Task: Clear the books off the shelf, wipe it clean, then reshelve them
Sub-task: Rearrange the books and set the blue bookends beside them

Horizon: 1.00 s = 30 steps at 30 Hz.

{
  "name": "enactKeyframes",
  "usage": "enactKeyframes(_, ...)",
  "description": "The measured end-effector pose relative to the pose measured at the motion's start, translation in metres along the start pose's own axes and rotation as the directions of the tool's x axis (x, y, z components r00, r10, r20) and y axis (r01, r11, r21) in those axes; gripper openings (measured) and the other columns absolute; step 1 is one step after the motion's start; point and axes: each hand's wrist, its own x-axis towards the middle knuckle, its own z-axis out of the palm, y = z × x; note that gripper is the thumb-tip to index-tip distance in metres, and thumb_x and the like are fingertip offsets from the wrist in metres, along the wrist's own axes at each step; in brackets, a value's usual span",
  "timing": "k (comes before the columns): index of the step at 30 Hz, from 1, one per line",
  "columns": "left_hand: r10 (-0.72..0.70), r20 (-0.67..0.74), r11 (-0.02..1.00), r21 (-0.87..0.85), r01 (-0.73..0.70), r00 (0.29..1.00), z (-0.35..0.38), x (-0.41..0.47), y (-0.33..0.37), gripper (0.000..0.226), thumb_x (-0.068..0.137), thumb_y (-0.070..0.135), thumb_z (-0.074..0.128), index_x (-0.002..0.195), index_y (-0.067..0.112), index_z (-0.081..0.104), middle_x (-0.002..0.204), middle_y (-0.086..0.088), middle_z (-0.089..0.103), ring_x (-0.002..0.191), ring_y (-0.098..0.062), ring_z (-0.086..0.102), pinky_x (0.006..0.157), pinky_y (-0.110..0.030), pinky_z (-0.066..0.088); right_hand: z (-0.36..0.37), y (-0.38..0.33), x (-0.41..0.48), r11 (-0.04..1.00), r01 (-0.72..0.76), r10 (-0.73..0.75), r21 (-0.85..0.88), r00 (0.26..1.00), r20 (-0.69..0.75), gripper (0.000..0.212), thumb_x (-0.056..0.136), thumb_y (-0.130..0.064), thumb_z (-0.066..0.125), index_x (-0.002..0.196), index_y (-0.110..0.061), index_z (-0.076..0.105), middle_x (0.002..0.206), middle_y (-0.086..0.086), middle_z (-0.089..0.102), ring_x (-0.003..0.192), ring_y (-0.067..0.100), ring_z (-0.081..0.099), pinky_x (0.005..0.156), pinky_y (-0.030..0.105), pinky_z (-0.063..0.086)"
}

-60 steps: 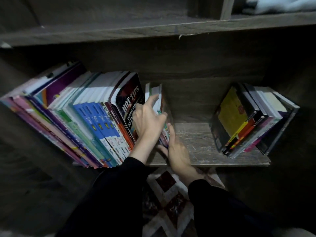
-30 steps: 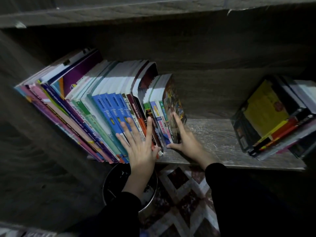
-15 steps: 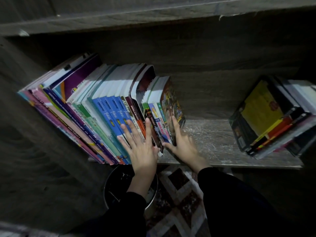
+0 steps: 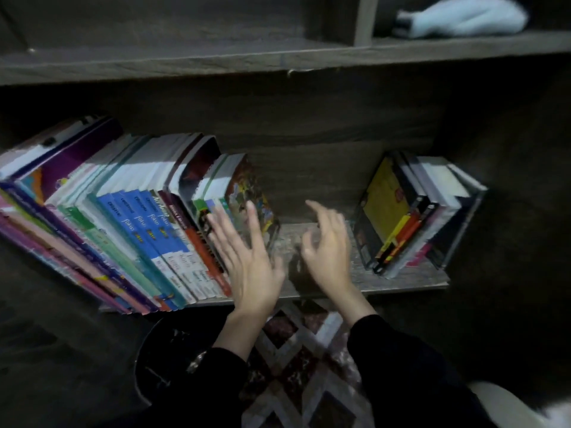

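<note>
A long row of books (image 4: 123, 217) leans left on the wooden shelf (image 4: 309, 285), filling its left half. A smaller group of books (image 4: 411, 214) leans at the right end. My left hand (image 4: 247, 257) lies flat with spread fingers against the spines at the right end of the big row. My right hand (image 4: 327, 248) hovers over the bare middle of the shelf, fingers loosely bent, holding nothing. A pale cloth (image 4: 463, 17) lies on the upper shelf at the top right.
A dark round bin (image 4: 167, 366) stands on the floor below the shelf's left half. A patterned rug (image 4: 296, 366) covers the floor under my arms. The upper shelf board (image 4: 278, 61) overhangs the books.
My right hand has left the last book of the big row and moved right over the bare shelf. My left hand stays on the spines. The view has tilted up.
</note>
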Motion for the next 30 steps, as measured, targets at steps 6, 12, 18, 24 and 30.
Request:
enactKeyframes(6,0.211,0.23,0.942,-0.307,-0.135,0.95,0.02,0.018,0.119,0.093,0.083,0.025,0.066,0.151,0.032,0.003,0.157,-0.016,-0.014,0.143,-0.033,-0.019,0.111,-0.055,0.02,-0.102,0.064,0.006,0.951,-0.307,0.241,-0.02,0.782,-0.574,0.067,0.065,0.002,0.048,0.132,0.0,0.046,0.124,0.026,0.049,0.114,0.034,0.04,0.101,0.038,0.023)
enactKeyframes(12,0.317,0.55,0.865,-0.502,0.002,0.772,0.048,0.023,0.183,0.11,0.087,0.019,0.067,0.125,0.063,-0.026,0.154,-0.015,-0.026,0.141,-0.045,0.013,0.107,-0.059,0.031,-0.113,0.105,0.006,0.826,-0.563,0.545,-0.024,0.809,-0.221,0.095,0.078,0.006,0.061,0.153,-0.012,0.004,0.153,0.02,0.023,0.141,0.033,0.023,0.115,0.041,0.02)
enactKeyframes(18,0.331,0.62,0.858,-0.511,0.046,0.711,0.058,0.031,0.189,0.1,0.089,0.018,0.065,0.143,0.052,-0.011,0.156,-0.022,-0.01,0.136,-0.044,0.028,0.099,-0.055,0.039,-0.12,0.122,0.014,0.782,-0.615,0.622,0.101,0.779,-0.079,0.074,0.082,0.003,0.061,0.146,-0.01,0.028,0.136,0.019,0.033,0.124,0.028,0.038,0.095,0.018,0.026)
enactKeyframes(24,0.322,0.579,0.859,-0.512,0.026,0.749,0.064,0.034,0.179,0.088,0.089,0.014,0.064,0.148,0.042,0.004,0.157,-0.02,0.009,0.139,-0.036,0.027,0.104,-0.053,0.035,-0.123,0.142,0.018,0.707,-0.669,0.615,0.228,0.742,0.269,0.086,0.081,-0.014,0.072,0.146,-0.039,0.022,0.13,0.002,0.056,0.112,0.019,0.057,0.099,0.045,0.046)
enactKeyframes(30,0.288,0.478,0.829,-0.558,0.033,0.83,0.058,0.041,0.142,0.087,0.081,0.009,0.072,0.141,0.038,0.016,0.144,-0.011,0.041,0.109,-0.021,0.06,0.095,-0.039,0.049,-0.102,0.13,0.018,0.74,-0.635,0.527,0.221,0.752,0.395,0.1,0.076,0.0,0.073,0.148,-0.044,0.019,0.138,-0.006,0.047,0.123,0.01,0.044,0.087,0.016,0.047)
